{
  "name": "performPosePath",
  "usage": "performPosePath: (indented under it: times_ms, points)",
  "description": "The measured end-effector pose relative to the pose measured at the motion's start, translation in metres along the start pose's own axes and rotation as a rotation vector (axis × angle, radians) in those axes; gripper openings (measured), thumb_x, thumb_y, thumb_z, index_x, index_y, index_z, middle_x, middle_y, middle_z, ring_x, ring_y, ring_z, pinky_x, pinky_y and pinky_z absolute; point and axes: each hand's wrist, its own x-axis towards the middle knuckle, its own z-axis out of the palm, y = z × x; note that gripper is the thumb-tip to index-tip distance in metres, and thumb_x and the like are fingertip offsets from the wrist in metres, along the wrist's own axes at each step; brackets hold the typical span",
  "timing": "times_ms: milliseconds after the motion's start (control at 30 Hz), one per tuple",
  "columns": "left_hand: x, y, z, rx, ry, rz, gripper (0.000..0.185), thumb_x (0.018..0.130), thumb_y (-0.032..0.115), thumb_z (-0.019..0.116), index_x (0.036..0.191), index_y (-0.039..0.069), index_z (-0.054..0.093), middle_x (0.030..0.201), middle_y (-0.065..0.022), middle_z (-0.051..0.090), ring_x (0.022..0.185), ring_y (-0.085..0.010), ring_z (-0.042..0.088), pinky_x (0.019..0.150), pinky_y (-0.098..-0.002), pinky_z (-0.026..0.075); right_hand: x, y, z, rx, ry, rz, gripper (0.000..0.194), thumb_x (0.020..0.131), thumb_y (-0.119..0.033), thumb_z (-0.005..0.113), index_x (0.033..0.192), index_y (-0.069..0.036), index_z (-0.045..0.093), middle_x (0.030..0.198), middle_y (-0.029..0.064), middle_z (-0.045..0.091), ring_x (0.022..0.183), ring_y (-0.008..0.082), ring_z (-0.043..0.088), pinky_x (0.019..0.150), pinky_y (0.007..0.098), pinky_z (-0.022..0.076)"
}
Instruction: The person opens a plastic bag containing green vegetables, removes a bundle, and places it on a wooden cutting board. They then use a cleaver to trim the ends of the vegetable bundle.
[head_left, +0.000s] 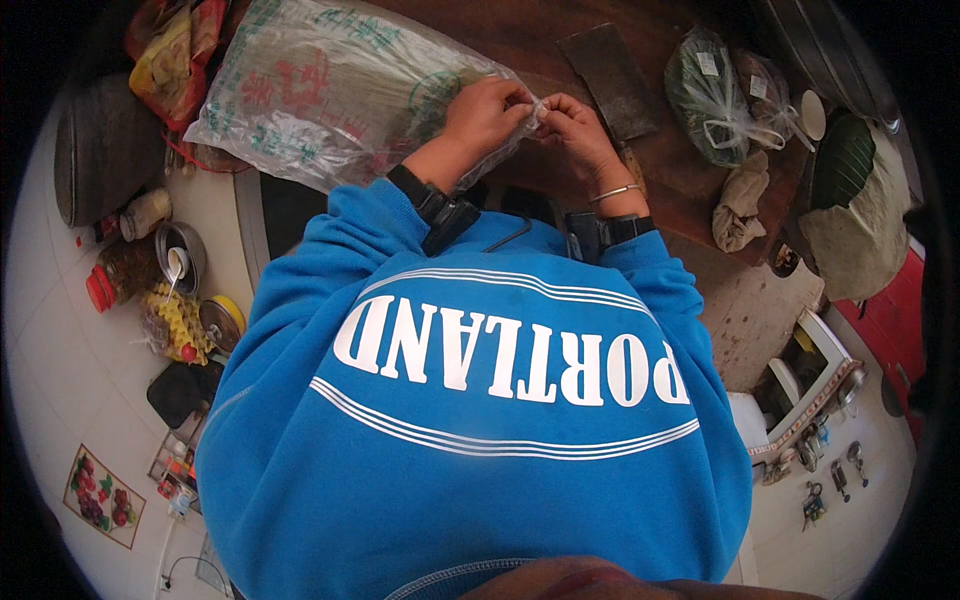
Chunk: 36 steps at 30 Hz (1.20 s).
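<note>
A woven plastic sack (315, 82) with a clear plastic layer and green and red print lies across the brown tabletop (517, 30). My left hand (487, 116) rests over its right end, thumb and fingers pinching the edge. Close beside it, my right hand (574, 131) pinches the same gathered edge; the fingertips of both hands nearly meet there. Just beyond my right hand lies a cleaver with a broad dark blade (609, 82) and a wooden handle (631, 166), partly hidden by my wrist. Dark bands circle both wrists.
Tied clear bags, one of green vegetables (701, 94) and one darker (761, 86), lie to the right. A crumpled beige cloth (741, 202) is near the table's right corner. Leftward are a red-lidded jar (112, 277), a metal bowl (191, 259) and a red-yellow bag (172, 64).
</note>
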Motion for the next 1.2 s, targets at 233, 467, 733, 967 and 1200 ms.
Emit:
performPosePath:
  times_ms: [233, 467, 733, 967, 1200]
  points:
    - [0.006, 0.000, 0.009, 0.040, 0.003, -0.031, 0.023, 0.082, 0.028, 0.063, 0.092, 0.007, 0.069, 0.091, -0.0139, 0.066, 0.085, -0.0335, 0.064, 0.075, -0.0432, 0.051, 0.002, 0.003, -0.001, -0.042, -0.002, -0.030, 0.011, 0.090, -0.015, 0.063, 0.097, -0.007, 0.062, 0.087, 0.0000, 0.061, 0.074, 0.0093, 0.057, 0.067, 0.0241, 0.0489]
    - [0.003, -0.007, 0.008, -0.149, -0.023, -0.028, 0.020, 0.087, 0.021, 0.064, 0.092, 0.002, 0.065, 0.086, -0.0140, 0.066, 0.077, -0.0265, 0.064, 0.069, -0.0382, 0.050, 0.001, 0.004, -0.004, -0.011, 0.102, -0.010, 0.008, 0.090, -0.013, 0.062, 0.097, -0.008, 0.061, 0.086, -0.0002, 0.062, 0.073, 0.0079, 0.057, 0.065, 0.0216, 0.0478]
    - [-0.005, 0.006, 0.000, -0.213, -0.041, -0.058, 0.025, 0.085, 0.022, 0.069, 0.100, 0.002, 0.066, 0.090, -0.0137, 0.069, 0.084, -0.0233, 0.067, 0.076, -0.0348, 0.052, -0.004, -0.004, 0.000, 0.039, 0.002, 0.000, 0.013, 0.095, -0.019, 0.061, 0.101, -0.008, 0.063, 0.089, 0.0001, 0.064, 0.074, 0.0076, 0.058, 0.066, 0.0212, 0.0481]
    - [-0.011, 0.000, -0.002, -0.343, -0.059, -0.104, 0.024, 0.087, 0.015, 0.068, 0.106, 0.002, 0.066, 0.094, -0.0091, 0.070, 0.084, -0.0155, 0.065, 0.076, -0.0302, 0.052, -0.007, -0.009, 0.011, 0.113, -0.043, -0.026, 0.017, 0.096, -0.024, 0.059, 0.096, -0.008, 0.065, 0.087, 0.0009, 0.065, 0.078, 0.0089, 0.059, 0.069, 0.0227, 0.0482]
    - [-0.014, -0.026, 0.005, -0.765, -0.044, -0.329, 0.017, 0.091, 0.008, 0.064, 0.105, 0.000, 0.065, 0.093, -0.0034, 0.068, 0.084, -0.0114, 0.061, 0.076, -0.0263, 0.050, 0.001, -0.007, 0.013, -0.004, 0.215, 0.007, 0.015, 0.090, -0.021, 0.066, 0.095, -0.006, 0.066, 0.083, 0.0042, 0.066, 0.070, 0.0132, 0.061, 0.063, 0.0276, 0.0515]
